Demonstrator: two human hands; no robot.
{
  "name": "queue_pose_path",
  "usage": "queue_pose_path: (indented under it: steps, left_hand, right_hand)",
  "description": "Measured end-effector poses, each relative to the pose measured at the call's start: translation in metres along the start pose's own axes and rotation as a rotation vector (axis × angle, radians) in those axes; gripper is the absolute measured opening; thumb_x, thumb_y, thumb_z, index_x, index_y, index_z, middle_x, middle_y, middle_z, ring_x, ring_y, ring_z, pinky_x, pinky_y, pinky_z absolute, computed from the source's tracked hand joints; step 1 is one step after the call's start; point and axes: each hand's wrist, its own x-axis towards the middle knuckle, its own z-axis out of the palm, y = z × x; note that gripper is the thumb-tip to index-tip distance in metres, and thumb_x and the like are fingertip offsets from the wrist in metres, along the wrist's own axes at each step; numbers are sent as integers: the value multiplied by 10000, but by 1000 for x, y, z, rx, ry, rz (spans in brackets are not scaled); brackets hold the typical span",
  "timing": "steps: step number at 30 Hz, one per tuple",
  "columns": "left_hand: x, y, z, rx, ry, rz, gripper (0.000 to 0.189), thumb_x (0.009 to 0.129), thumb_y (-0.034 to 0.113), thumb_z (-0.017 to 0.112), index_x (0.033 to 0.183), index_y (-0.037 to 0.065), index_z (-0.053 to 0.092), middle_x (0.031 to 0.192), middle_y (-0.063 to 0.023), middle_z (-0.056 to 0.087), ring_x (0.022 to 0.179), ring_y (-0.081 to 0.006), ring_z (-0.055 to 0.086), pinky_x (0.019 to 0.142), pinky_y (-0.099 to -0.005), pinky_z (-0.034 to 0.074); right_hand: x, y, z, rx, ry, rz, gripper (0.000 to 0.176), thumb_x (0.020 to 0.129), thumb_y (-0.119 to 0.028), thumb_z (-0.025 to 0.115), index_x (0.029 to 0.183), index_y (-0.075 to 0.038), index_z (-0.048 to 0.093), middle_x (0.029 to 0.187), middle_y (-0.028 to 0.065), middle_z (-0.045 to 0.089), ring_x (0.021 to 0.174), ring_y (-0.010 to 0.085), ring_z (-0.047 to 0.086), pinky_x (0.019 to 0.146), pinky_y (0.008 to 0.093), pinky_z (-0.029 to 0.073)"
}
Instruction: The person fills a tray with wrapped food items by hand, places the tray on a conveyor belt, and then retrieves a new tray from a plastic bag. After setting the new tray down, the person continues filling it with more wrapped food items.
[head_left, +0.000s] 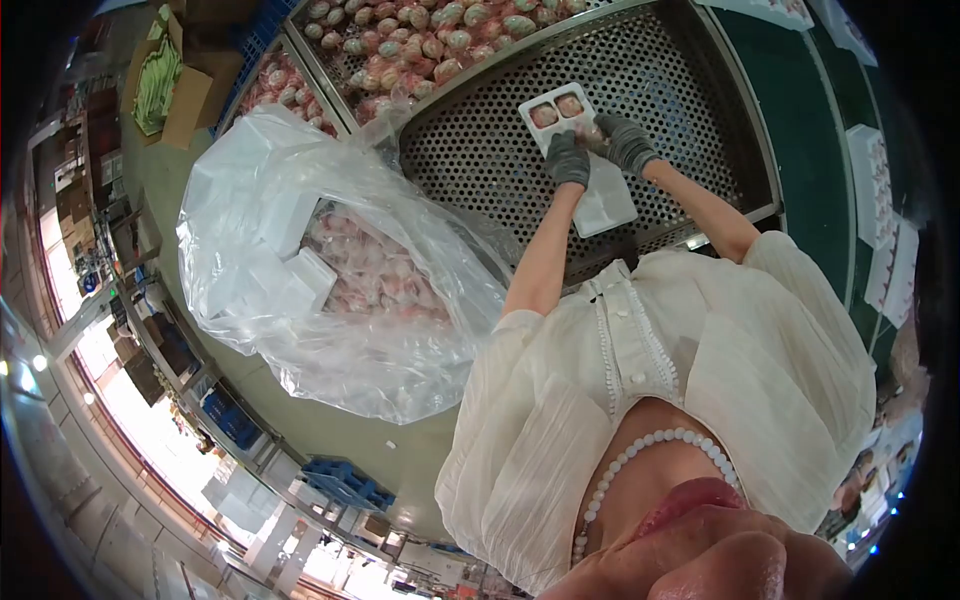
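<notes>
Both hands wear grey gloves and work over a perforated metal table. My left hand [567, 162] grips the near part of a white compartment tray [530, 108], its fingers at the tray's edge. Two round, film-wrapped pieces [569, 105] sit side by side in the far compartments. Beside it, my right hand [627, 145] is closed around a pinkish wrapped piece [593, 138], partly hidden by the fingers. Under my wrists lies a white rectangular tray or lid [607, 205].
Many egg-shaped wrapped pieces [440, 45] fill the metal bin's far section. To the left, a large clear plastic bag [400, 375] holds white trays and pinkish wrapped items. A green conveyor belt [815, 150] with filled white trays [872, 190] runs along the right. The metal rim [770, 165] borders the perforated surface [480, 130].
</notes>
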Motion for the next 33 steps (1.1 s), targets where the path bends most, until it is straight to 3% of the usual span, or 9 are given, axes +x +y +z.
queue_pose_path:
  steps: [2, 13, 16, 19, 26, 28, 29, 32, 33]
  left_hand:
    - [-7, -22, 39, 172, 332, 231, 217, 665, 113, 503, 862, 22, 513, 863, -166, 481, 812, -317, 468, 696, -371, 390]
    - [-10, -17, 30, -451, 346, 79, 345, 752, 101, 446, 1081, 1, 420, 857, -167, 500, 773, -265, 505, 702, -341, 398]
    - [-20, -3, 16, -337, 226, 52, 366, 758, 101, 427, 1108, 0, 394, 855, -184, 487, 760, -291, 491, 683, -366, 392]
    - [-22, -11, 26, -69, 283, 295, 362, 753, 115, 425, 1094, -4, 402, 846, -204, 455, 764, -345, 452, 684, -400, 380]
    - [-17, -9, 25, 92, -73, 168, 343, 753, 116, 422, 1079, 12, 403, 889, -215, 449, 826, -342, 451, 712, -390, 374]
    - [-13, -5, 26, 102, 9, 253, 375, 756, 116, 420, 1117, 25, 373, 929, -212, 444, 844, -335, 460, 708, -384, 388]
    - [-17, -6, 25, 23, 48, 285, 406, 759, 120, 419, 1148, 31, 339, 957, -210, 436, 876, -325, 454, 732, -371, 386]
    - [-34, 17, -6, -102, -52, 109, 403, 760, 121, 419, 1148, 35, 353, 959, -215, 433, 890, -329, 443, 749, -369, 378]
    - [-35, 12, -1, -21, -34, 172, 337, 758, 131, 425, 1073, 13, 412, 947, -211, 441, 858, -329, 453, 717, -374, 387]
  right_hand:
    - [0, 1, 3, -108, -2, -50, 443, 676, -351, 575, 929, -6, 463, 808, 158, 499, 699, 277, 511, 618, 358, 417]
    - [32, -7, 3, -319, -67, -241, 362, 673, -238, 566, 947, -25, 463, 814, 175, 518, 743, 298, 519, 648, 371, 426]
    - [26, -9, -10, -343, -132, -194, 388, 668, -293, 572, 928, -25, 470, 781, 168, 516, 726, 296, 517, 643, 367, 425]
    - [16, -3, -13, -250, -124, -131, 336, 677, -269, 566, 898, -28, 487, 774, 162, 509, 707, 297, 513, 640, 365, 424]
    - [27, -8, 14, -260, -96, -124, 230, 730, -187, 493, 908, -42, 500, 855, 166, 527, 759, 276, 525, 656, 362, 422]
    - [41, -22, 8, -373, -414, 119, 219, 728, -185, 483, 876, -29, 520, 874, 172, 538, 788, 260, 526, 655, 362, 422]
    - [30, -24, 4, 262, -90, 396, 189, 714, -169, 486, 813, -20, 546, 822, 180, 553, 744, 261, 537, 636, 357, 428]
    - [32, 0, 11, 339, -175, 470, 144, 707, -154, 498, 738, -18, 533, 740, 164, 529, 568, 276, 484, 538, 351, 417]
    - [28, 18, 19, -368, -177, -194, 126, 686, -139, 517, 739, -25, 536, 693, 160, 529, 569, 273, 500, 516, 356, 411]
